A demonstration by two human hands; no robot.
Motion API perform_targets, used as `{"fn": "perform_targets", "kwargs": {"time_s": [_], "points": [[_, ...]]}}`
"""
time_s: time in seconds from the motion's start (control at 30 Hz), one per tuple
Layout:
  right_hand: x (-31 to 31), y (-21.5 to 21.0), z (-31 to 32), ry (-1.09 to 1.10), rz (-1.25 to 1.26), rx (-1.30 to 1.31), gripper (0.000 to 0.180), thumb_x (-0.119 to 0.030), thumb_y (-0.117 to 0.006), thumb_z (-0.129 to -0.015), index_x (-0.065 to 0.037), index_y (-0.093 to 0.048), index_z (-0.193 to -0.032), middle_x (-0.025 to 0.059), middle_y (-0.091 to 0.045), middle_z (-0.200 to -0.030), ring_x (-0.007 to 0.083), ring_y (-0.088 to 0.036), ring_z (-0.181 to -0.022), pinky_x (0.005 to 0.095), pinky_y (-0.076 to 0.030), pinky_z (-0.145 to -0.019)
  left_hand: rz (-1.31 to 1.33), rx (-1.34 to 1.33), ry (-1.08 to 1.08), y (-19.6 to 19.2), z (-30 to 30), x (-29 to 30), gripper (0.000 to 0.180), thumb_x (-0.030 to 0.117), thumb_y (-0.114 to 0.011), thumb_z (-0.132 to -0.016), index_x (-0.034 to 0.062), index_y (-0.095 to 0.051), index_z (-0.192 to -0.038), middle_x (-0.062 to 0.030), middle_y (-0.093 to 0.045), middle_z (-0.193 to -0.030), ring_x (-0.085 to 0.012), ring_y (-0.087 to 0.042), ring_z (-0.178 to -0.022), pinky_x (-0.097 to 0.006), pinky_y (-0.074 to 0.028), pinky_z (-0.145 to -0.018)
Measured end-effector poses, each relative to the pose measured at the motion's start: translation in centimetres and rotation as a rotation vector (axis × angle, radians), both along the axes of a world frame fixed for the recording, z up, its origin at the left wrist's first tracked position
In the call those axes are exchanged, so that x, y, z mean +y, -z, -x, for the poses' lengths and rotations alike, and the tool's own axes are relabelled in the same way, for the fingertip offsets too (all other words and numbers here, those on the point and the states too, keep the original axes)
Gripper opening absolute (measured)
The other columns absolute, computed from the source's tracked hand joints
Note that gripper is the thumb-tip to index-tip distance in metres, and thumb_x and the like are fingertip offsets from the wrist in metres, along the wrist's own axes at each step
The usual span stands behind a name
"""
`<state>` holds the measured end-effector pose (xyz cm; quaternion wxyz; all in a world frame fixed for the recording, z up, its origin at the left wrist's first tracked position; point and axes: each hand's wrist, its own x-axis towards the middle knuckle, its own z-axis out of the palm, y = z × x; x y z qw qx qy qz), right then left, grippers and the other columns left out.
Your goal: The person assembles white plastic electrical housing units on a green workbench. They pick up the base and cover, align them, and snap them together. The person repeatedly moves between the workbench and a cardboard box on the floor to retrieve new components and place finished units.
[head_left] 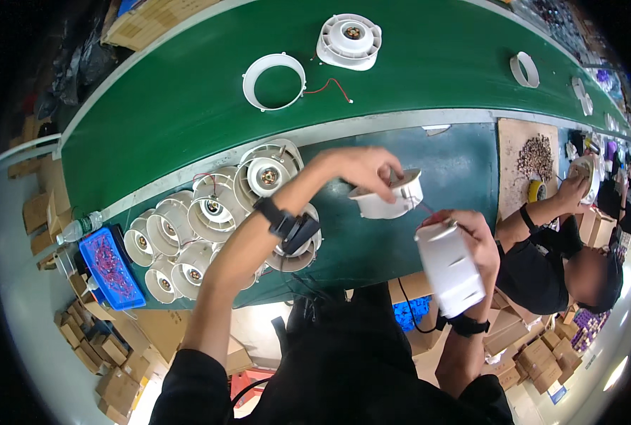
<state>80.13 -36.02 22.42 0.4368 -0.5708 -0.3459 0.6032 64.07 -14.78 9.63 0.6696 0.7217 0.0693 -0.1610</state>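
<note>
My left hand [367,168] reaches over a white round plastic fan housing [393,203] on the dark work surface, its fingers curled at the upper rim. My right hand [480,244] grips another white fan housing [448,273], tilted on its side and held up near the table's front edge. A thin wire shows between the two housings, close to my right fingers. Left of my left forearm stand several white fan housings [191,274] with round motor centres, grouped together; my forearm hides some of them.
A green conveyor belt [429,64] behind bears a white ring [246,83] with a red wire and a fan unit [351,62]. A blue tray [137,296] of red wires sits far left, beside a bottle [81,227]. At right, a co-worker [535,280] works near a board [510,166] with small parts.
</note>
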Motion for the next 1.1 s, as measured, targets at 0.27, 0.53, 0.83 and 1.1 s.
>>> {"fn": "perform_targets", "kwargs": {"time_s": [0.27, 0.53, 0.83, 1.1], "points": [[-9.5, 1.5, -3.7, -0.074, 0.164, -0.325, 0.026, 0.01, -0.052, -0.083, 0.005, -0.067, -0.104, 0.0154, -0.068, -0.103, 0.0251, -0.064, -0.098, 0.0324, -0.048, -0.087, -0.624, -0.267, -0.136, -2.0, 4.1, -13.3, 0.019, 0.003, -0.065, -0.074, 0.0026, -0.06, -0.092, -0.0163, -0.065, -0.08, -0.0329, -0.067, -0.073, -0.044, -0.055, -0.064], [-15.0, 14.3, -3.4, 0.118, 0.208, -0.784, 0.036, 0.011, -0.05, -0.075, -0.001, -0.069, -0.103, 0.0182, -0.067, -0.106, 0.0346, -0.062, -0.101, 0.0374, -0.047, -0.09, -0.683, -0.208, -0.293, 4.1, 5.1, -15.2, 0.016, 0.008, -0.062, -0.083, 0.0027, -0.055, -0.097, -0.0132, -0.064, -0.076, -0.0303, -0.067, -0.07, -0.041, -0.054, -0.06], [-9.0, 15.5, -0.5, 0.221, 0.097, -1.166, 0.051, -0.001, -0.061, -0.069, -0.008, -0.061, -0.12, 0.017, -0.056, -0.125, 0.0393, -0.048, -0.12, 0.0454, -0.041, -0.1, -0.578, -0.02, -0.707, 1.4, 4.5, -11.8, 0.035, 0.021, -0.073, -0.083, 0.0081, -0.058, -0.111, -0.0094, -0.064, -0.069, -0.0284, -0.065, -0.064, -0.039, -0.051, -0.058], [-6.0, 14.9, 1.3, 0.283, 0.279, -1.193, 0.044, -0.006, -0.058, -0.073, -0.005, -0.058, -0.117, 0.0209, -0.056, -0.117, 0.0435, -0.053, -0.104, 0.0506, -0.048, -0.088, -0.89, -0.152, -0.487, 1.7, 3.2, -10.7, 0.051, 0.029, -0.076, -0.076, 0.0126, -0.059, -0.121, -0.0088, -0.066, -0.091, -0.026, -0.065, -0.088, -0.037, -0.052, -0.071]]}}
